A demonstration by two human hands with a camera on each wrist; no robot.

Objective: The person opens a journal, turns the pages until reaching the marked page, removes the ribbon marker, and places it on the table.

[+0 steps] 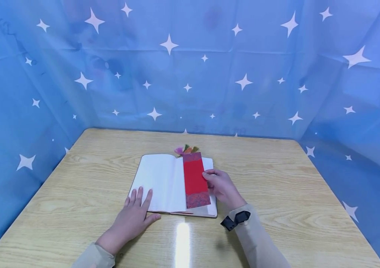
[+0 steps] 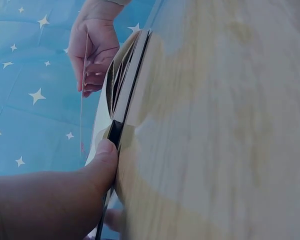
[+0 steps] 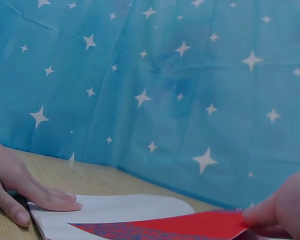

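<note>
An open notebook (image 1: 161, 178) with blank white pages lies on the table. Over its right page is a red bookmark (image 1: 195, 176) with dark patterned bands at both ends. My right hand (image 1: 222, 187) pinches the bookmark's right edge between thumb and fingers; the left wrist view shows the bookmark (image 2: 83, 100) edge-on, apart from the pages. My left hand (image 1: 133, 217) rests on the notebook's lower left corner, fingers straight and spread. In the right wrist view the left hand (image 3: 27, 185) lies flat on the white page (image 3: 125, 206).
Pink, orange and green tassels (image 1: 186, 149) stick out at the notebook's top edge. The wooden table (image 1: 270, 167) extends around the notebook, with a blue star-patterned curtain (image 1: 203, 74) behind it and at both sides. A black band (image 1: 235, 220) sits on the right wrist.
</note>
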